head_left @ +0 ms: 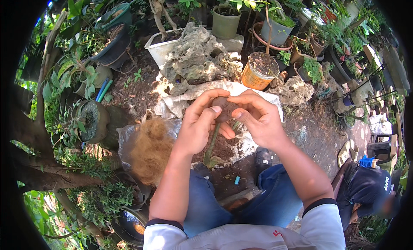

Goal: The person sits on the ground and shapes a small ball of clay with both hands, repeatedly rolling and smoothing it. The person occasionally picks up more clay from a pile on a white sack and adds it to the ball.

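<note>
Between my two hands is a brown ball of soil [223, 109], held over the ground in front of my knees. A green stem [212, 142] hangs down below it and ends in a leaf near the ground. My left hand [198, 123] curls round the ball's left side, thumb against its face. On the other side my right hand [262, 119] has its fingers bent over the ball's top right, with the thumb close to it. Loose dark soil [221, 152] lies beneath on a white sack [254, 142].
A heap of tan fibre [151, 151] rests on clear plastic at left. Rough rocks [189, 56], an orange-labelled bucket [260, 71] and several potted plants stand beyond. A small blue cylinder [237, 180] lies between my feet. Another person [365, 190] is at lower right.
</note>
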`<action>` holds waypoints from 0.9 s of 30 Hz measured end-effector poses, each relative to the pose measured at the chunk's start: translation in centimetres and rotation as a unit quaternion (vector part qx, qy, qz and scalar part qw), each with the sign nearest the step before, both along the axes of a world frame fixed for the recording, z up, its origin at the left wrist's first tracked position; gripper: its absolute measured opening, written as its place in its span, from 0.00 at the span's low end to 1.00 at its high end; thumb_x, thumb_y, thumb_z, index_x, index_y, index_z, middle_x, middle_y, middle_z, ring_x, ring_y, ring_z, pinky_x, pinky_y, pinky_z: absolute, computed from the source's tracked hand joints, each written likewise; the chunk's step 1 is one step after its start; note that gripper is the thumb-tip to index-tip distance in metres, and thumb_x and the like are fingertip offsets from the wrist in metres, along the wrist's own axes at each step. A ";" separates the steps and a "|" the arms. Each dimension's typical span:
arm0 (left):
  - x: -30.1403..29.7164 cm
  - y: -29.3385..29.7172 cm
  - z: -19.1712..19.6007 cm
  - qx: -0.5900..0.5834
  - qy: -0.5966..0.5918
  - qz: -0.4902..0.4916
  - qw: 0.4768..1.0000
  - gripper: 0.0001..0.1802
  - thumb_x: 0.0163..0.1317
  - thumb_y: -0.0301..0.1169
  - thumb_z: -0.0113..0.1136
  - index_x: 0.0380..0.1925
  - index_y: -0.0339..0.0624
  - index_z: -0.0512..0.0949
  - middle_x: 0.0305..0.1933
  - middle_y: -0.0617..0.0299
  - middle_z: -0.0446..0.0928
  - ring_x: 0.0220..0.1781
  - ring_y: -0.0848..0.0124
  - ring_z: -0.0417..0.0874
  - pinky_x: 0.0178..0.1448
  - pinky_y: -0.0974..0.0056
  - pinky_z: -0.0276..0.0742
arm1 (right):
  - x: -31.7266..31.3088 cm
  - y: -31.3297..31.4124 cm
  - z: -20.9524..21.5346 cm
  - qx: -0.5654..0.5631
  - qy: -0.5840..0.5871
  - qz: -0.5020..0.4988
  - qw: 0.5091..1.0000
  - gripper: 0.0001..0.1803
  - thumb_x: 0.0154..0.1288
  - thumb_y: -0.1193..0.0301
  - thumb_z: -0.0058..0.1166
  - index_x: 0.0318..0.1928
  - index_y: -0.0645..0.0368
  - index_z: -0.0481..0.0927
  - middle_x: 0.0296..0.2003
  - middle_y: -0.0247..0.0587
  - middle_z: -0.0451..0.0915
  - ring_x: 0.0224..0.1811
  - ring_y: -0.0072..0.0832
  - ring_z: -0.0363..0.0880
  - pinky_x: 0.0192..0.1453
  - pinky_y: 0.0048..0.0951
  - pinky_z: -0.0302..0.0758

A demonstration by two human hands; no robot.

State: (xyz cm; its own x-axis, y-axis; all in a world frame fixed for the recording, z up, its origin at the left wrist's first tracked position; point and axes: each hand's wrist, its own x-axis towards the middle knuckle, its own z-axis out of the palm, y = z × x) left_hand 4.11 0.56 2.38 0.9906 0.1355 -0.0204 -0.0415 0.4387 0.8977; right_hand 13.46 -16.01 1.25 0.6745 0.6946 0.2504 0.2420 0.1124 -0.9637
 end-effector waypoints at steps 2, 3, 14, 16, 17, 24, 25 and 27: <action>0.3 -0.1 0.0 0.040 -0.006 -0.005 0.999 0.19 0.71 0.23 0.43 0.61 0.33 0.68 0.47 0.51 0.77 0.29 0.64 0.86 0.32 0.64 0.86 | 0.1 -0.5 -0.1 0.007 0.014 -0.016 1.000 0.14 0.68 0.73 0.62 0.52 0.61 0.83 0.43 0.38 0.79 0.45 0.24 0.80 0.51 0.27 0.76; 0.6 -0.2 0.0 0.057 -0.015 -0.004 0.998 0.19 0.71 0.23 0.44 0.61 0.33 0.68 0.47 0.51 0.77 0.29 0.64 0.86 0.32 0.64 0.87 | 0.3 -0.8 -0.2 0.012 0.020 -0.019 1.000 0.14 0.68 0.73 0.62 0.52 0.61 0.83 0.43 0.38 0.79 0.45 0.24 0.80 0.50 0.27 0.76; 1.1 0.6 -2.0 0.060 -0.030 0.028 0.997 0.15 0.71 0.24 0.53 0.56 0.33 0.71 0.41 0.53 0.78 0.26 0.69 0.85 0.29 0.68 0.84 | 1.5 0.8 -1.8 0.031 -0.094 -0.003 0.995 0.13 0.65 0.75 0.64 0.51 0.60 0.85 0.39 0.39 0.81 0.40 0.24 0.81 0.45 0.26 0.77; 1.3 0.7 -2.4 0.060 -0.040 0.034 0.997 0.15 0.71 0.23 0.53 0.55 0.33 0.71 0.41 0.53 0.78 0.26 0.69 0.85 0.28 0.68 0.84 | 1.5 1.0 -1.8 0.047 -0.090 0.002 0.995 0.14 0.65 0.76 0.64 0.51 0.60 0.85 0.39 0.39 0.81 0.40 0.25 0.81 0.44 0.26 0.77; 1.3 0.8 -2.6 0.060 -0.039 0.035 0.997 0.15 0.70 0.23 0.53 0.55 0.33 0.70 0.41 0.53 0.79 0.26 0.69 0.84 0.28 0.67 0.84 | 1.4 1.1 -1.8 0.049 -0.096 0.006 0.994 0.14 0.65 0.76 0.64 0.51 0.60 0.85 0.39 0.40 0.80 0.39 0.25 0.81 0.43 0.26 0.78; 1.9 0.4 -3.0 0.016 -0.057 0.030 0.998 0.16 0.70 0.25 0.52 0.56 0.34 0.68 0.40 0.54 0.78 0.25 0.69 0.83 0.28 0.67 0.84 | 1.6 1.1 -1.6 0.030 -0.131 0.006 0.991 0.14 0.65 0.78 0.64 0.51 0.61 0.85 0.39 0.40 0.80 0.38 0.26 0.82 0.41 0.26 0.78; 1.9 0.5 -3.0 0.022 -0.047 0.032 0.998 0.15 0.71 0.25 0.51 0.56 0.34 0.68 0.40 0.54 0.78 0.25 0.69 0.83 0.28 0.67 0.84 | 1.7 1.2 -1.6 0.028 -0.129 0.008 0.991 0.14 0.65 0.78 0.64 0.51 0.61 0.85 0.39 0.41 0.80 0.38 0.26 0.82 0.40 0.26 0.79; 2.0 0.6 -3.2 0.028 -0.031 0.039 0.998 0.15 0.71 0.25 0.51 0.55 0.34 0.68 0.40 0.55 0.78 0.25 0.70 0.83 0.28 0.67 0.83 | 1.9 1.3 -1.7 0.029 -0.135 0.010 0.990 0.14 0.65 0.78 0.63 0.51 0.61 0.85 0.39 0.41 0.80 0.37 0.25 0.82 0.40 0.26 0.79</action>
State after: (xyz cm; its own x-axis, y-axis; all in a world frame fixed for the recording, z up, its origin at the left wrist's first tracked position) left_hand 6.13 1.17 -0.81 0.9761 0.2114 0.0507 -0.1300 0.3807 0.9155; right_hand 15.31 -14.67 -0.46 0.5639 0.6858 0.4602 0.4878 0.1730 -0.8556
